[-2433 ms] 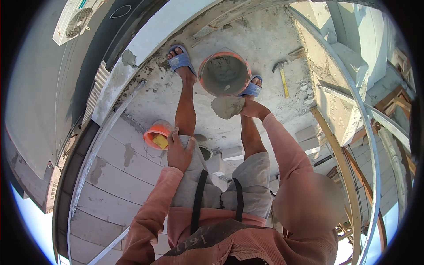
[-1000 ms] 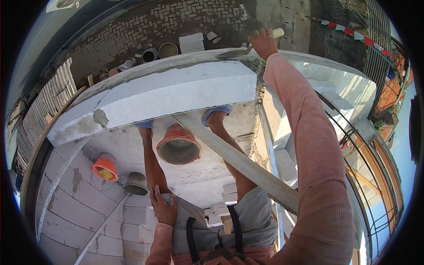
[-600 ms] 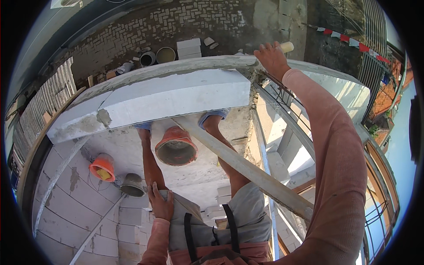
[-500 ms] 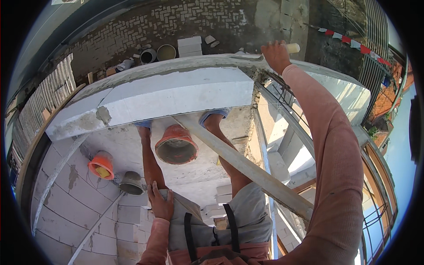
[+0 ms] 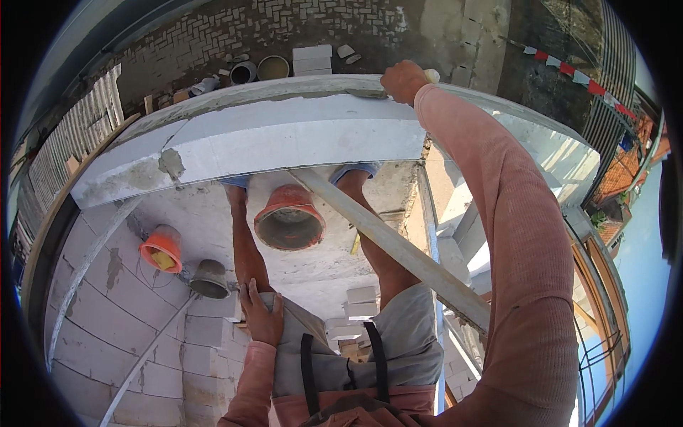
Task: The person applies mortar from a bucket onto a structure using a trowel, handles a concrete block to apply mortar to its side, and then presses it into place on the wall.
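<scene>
My right hand (image 5: 404,82) is wrapped round a trowel's pale handle (image 5: 431,75), its grey blade (image 5: 364,93) lying along the mortar-smeared top of the white block wall (image 5: 284,128). My left hand (image 5: 262,317) rests on my grey shorts at the left thigh, fingers apart and holding nothing. Below the wall, between my legs, an orange bucket (image 5: 290,217) has grey mortar inside. To its left are a smaller orange bucket (image 5: 161,250) with something yellow in it and a grey bucket (image 5: 210,279).
A long grey beam (image 5: 388,252) slopes across the space toward my right. A metal bar (image 5: 92,277) stands at the left. Beyond the wall lie paving, buckets, white blocks (image 5: 311,58), corrugated sheets (image 5: 92,121) and red-and-white bunting (image 5: 565,69). Rebar (image 5: 590,356) and timber frames are at the right.
My right hand has gone from over the bucket, with a mortar-loaded trowel, up to the wall top. In the last half second it has shifted left along the top. My left hand stays on my thigh.
</scene>
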The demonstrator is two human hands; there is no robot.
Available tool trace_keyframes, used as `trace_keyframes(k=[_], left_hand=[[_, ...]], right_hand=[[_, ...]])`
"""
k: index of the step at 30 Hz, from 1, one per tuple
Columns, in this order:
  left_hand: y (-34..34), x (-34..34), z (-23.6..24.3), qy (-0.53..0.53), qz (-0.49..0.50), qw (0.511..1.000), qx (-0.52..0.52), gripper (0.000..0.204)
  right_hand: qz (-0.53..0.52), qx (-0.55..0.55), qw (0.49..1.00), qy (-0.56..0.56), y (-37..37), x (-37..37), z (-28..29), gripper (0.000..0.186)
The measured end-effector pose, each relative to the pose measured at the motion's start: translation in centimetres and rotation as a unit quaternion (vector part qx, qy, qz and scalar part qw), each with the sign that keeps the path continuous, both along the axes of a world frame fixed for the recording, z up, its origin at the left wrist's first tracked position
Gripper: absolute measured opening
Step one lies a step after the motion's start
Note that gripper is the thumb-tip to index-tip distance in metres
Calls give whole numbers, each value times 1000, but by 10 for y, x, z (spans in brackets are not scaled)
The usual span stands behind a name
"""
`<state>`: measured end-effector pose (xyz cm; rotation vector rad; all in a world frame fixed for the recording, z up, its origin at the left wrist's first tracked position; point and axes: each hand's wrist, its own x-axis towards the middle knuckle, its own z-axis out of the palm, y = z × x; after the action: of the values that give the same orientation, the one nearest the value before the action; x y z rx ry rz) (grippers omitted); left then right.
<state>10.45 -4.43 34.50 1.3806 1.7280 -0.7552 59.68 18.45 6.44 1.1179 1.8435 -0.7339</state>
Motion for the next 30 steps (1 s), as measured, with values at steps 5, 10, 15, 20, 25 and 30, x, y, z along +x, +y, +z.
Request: trace_keyframes(k=[5, 10, 15, 20, 25, 30], left_hand=[[0, -5, 0, -20, 10, 1000, 6, 79], [1, -12, 2, -31, 32, 999, 5, 80], [2, -15, 5, -25, 31, 999, 13, 80], [1, -19, 2, -10, 37, 999, 24, 79], [-2, -29, 6, -27, 52, 998, 33, 77], [5, -52, 12, -48, 75, 995, 44, 79]], right_hand=[[17, 35, 998, 48, -14, 21, 33, 16], [-3, 19, 999, 33, 12, 30, 101, 22], [-33, -11, 998, -56, 22, 23, 66, 26], [-21, -18, 996, -86, 20, -30, -1, 26], [-51, 22, 998, -5, 56, -127, 8, 26], [-37, 32, 997, 56, 99, -217, 47, 28]])
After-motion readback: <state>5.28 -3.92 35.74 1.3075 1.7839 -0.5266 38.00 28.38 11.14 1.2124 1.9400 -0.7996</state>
